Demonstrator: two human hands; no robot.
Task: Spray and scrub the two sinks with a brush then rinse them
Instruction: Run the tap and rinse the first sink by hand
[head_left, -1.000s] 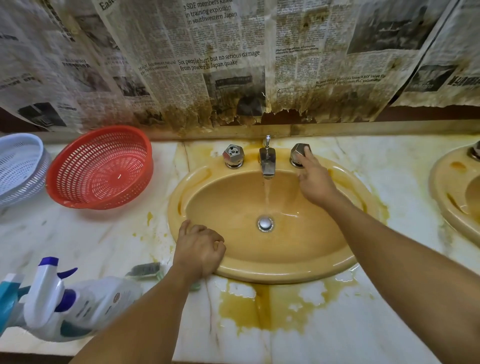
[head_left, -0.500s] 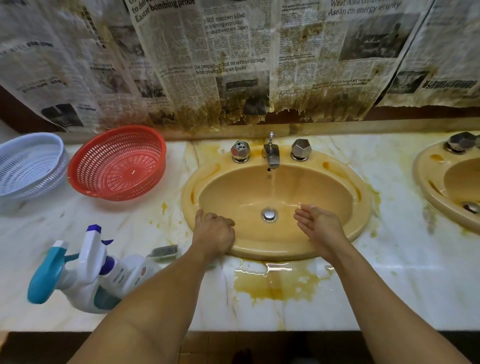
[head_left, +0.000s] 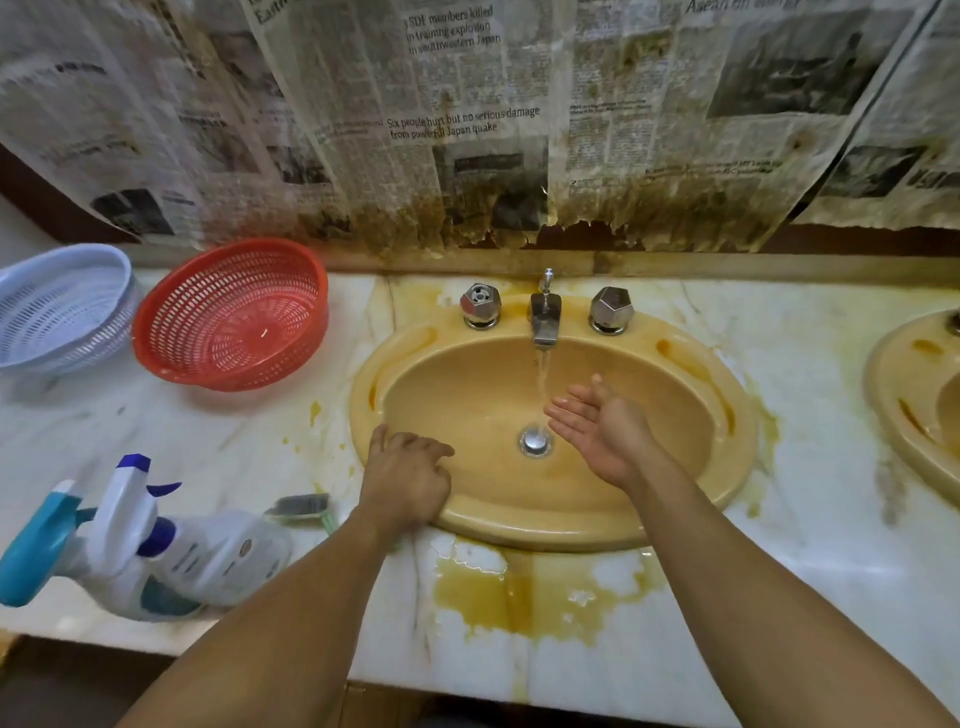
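Right hand (head_left: 602, 431) now reaches the water (head_left: 542, 379) running into the yellow sink (head_left: 675, 364), fingers open; left hand (head_left: 408, 475) rests loosely curled on its rim

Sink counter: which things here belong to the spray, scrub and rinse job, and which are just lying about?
Job: near sink, second sink at right, running tap, spray bottles, brush.
Lying about: red basket, pale blue basket, newspaper on the wall.
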